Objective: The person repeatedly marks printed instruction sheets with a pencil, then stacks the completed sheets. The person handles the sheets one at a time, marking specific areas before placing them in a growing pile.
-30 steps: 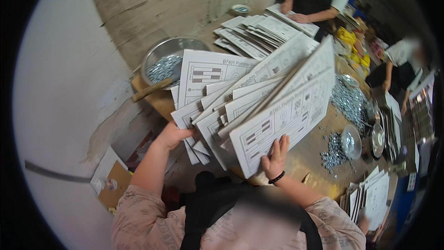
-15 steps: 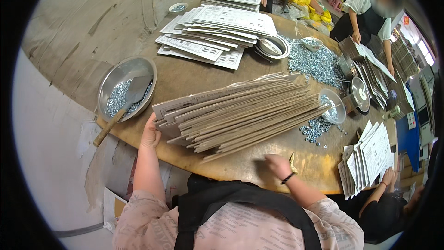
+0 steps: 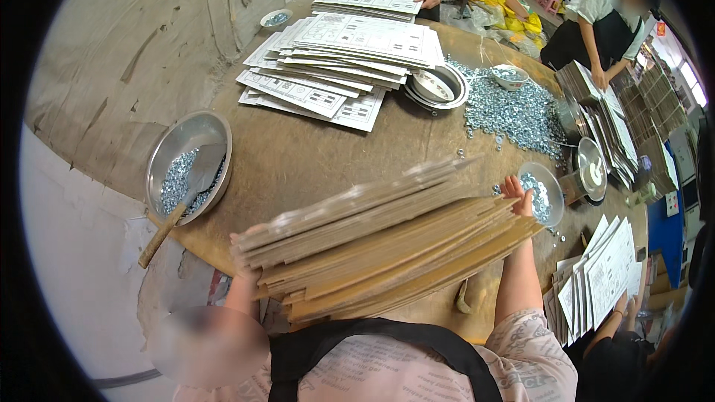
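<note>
A thick, loose stack of cardboard sheets [image 3: 395, 253] stands on edge across the near part of the table, smeared by motion. At its left end is my left hand [image 3: 242, 242], blurred and partly hidden behind the sheets. My right hand [image 3: 518, 195] is at the far right corner, its fingertips showing above the edges. The stack is held between the two hands. Just beyond my right hand stands a clear bowl [image 3: 553, 205] with metal nuts in it.
A steel basin [image 3: 226, 134] with nuts and a wooden-handled scoop [image 3: 173, 225] sits left. Printed sheets [image 3: 350, 41] are piled at the back, beside heaped nuts [image 3: 514, 115]. Co-workers handle sheets at the back, far right and near right [image 3: 609, 272].
My right hand has moved from the near table edge up to the stack's right end. The stack has shifted toward me, and my left hand has come nearer with it.
</note>
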The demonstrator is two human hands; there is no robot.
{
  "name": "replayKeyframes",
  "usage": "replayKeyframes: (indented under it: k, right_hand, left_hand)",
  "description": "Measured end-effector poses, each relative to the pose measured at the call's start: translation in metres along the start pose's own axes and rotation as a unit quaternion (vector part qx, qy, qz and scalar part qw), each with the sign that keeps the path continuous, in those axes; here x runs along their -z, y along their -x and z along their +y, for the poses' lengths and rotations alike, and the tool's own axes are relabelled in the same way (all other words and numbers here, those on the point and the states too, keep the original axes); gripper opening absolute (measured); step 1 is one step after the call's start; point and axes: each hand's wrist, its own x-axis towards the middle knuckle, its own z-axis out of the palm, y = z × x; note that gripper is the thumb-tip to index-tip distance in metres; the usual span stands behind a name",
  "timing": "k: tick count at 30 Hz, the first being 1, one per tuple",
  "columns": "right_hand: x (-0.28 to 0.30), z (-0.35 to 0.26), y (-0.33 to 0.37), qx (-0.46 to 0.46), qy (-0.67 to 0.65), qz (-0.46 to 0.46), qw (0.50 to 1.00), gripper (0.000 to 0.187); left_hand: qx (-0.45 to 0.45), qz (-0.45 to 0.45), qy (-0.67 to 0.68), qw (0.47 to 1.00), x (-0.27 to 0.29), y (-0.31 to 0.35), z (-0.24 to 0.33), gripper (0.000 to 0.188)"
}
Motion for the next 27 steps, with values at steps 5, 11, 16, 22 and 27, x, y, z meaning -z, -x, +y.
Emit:
replayKeyframes:
  k: [5, 11, 16, 22, 27]
  right_hand:
    - [-0.083, 0.001, -0.018, -0.108, -0.057, -0.124, 0.985, 0.07]
    - [-0.068, -0.01, -0.09, 0.011, 0.082, -0.142, 0.986, 0.085]
    - [-0.137, -0.01, -0.056, -0.165, 0.052, -0.261, 0.95, 0.07]
    - [-0.099, -0.013, -0.016, -0.213, 0.04, -0.217, 0.952, 0.059]
    - [-0.096, -0.023, 0.046, -0.169, 0.005, -0.096, 0.981, 0.055]
  left_hand:
    - [0.063, -0.067, -0.002, 0.996, -0.034, 0.007, 0.017, 0.085]
    - [0.121, 0.076, 0.095, 0.985, -0.029, 0.015, 0.003, 0.085]
    - [0.07, -0.064, -0.001, 0.996, -0.031, 0.026, 0.012, 0.088]
    - [0.019, 0.001, 0.079, 0.997, -0.049, 0.044, 0.0, 0.081]
    - [0.061, -0.025, 0.069, 0.995, -0.047, 0.052, 0.018, 0.078]
